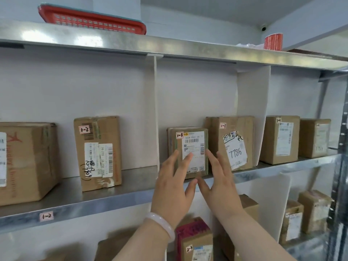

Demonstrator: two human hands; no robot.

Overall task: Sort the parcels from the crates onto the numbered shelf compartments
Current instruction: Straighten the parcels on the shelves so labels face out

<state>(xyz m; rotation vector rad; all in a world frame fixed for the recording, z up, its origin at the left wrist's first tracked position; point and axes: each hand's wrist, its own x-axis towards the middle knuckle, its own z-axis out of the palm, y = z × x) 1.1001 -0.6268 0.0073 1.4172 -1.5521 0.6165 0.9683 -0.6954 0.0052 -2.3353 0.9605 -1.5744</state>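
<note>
- Small parcel (192,140), with a sticker marked 1-3 (179,135), stands upright on the middle shelf (113,202), near its front edge and just right of the white divider (156,113).
- Left hand (172,187), pale bangle (160,226) at the wrist: fingers straight, tips on the parcel's front face, lower left. Grasping nothing.
- Right hand (221,185): fingers straight and spread, tips at the parcel's right edge. Contact likely, not certain. Also grasping nothing.
- Judgement: placement nearly done; squaring up is left.
- To do it well: press evenly with both hands so the parcel slides straight back, label outward, no tilt.
- Watch the neighbour box marked 7786 (235,147), just beside on the right; avoid shoving it.
- Past the divider to the left: a box stickered 1-2 (98,153), above the shelf tag 1-2 (45,216).
</note>
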